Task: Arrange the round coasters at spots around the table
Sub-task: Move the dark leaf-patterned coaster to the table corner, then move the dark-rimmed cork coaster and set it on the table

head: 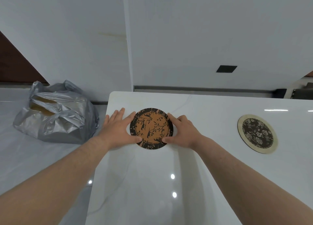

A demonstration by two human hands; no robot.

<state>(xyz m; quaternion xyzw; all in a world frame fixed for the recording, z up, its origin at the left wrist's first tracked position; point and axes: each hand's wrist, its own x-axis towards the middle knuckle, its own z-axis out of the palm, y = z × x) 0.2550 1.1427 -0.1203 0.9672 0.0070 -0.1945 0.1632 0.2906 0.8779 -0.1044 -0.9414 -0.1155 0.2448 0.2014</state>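
Hands frame an orange bird-and-branch coaster (151,128) lying flat near the far left corner of the white surface (203,174). The left hand (116,129) and right hand (182,131) press spread fingertips against its opposite rims, a loose grip closed on nothing. A floral coaster (257,133) sits well apart to the right. On so glossy a top, an uneven nudge could skid the disc toward the edge.
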